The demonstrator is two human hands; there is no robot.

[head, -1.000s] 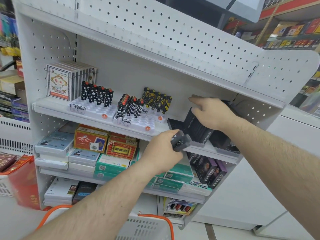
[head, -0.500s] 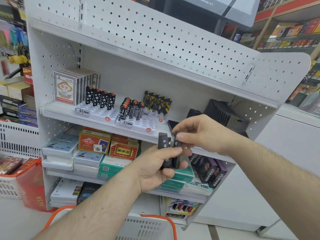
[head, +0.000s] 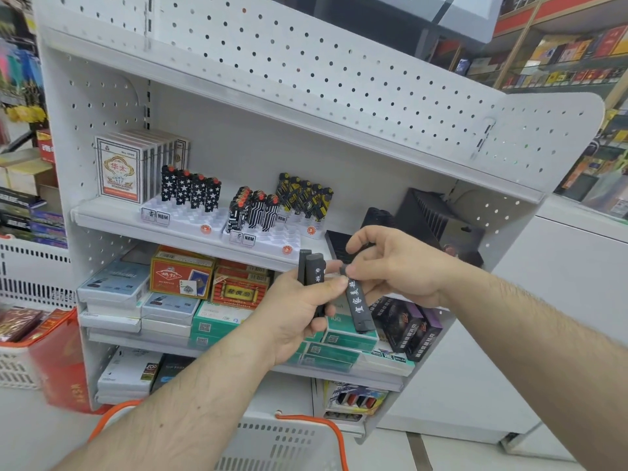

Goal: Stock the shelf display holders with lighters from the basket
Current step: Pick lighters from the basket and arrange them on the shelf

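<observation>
The right hand (head: pixel 401 266), back from the shelf a second ago, is pinching one black lighter (head: pixel 358 302) free of the bunch (head: pixel 312 270) the left hand (head: pixel 299 311) is gripping; a holder is probably next.

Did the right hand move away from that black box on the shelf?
Yes. The right hand came off the black box at the shelf's right end, toward the person and left, and now pinches a black lighter beside the left hand.

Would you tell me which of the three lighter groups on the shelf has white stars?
The leftmost group, beside the card boxes: black with white stars. The middle group has white line patterns; the right group has yellow markings.
</observation>
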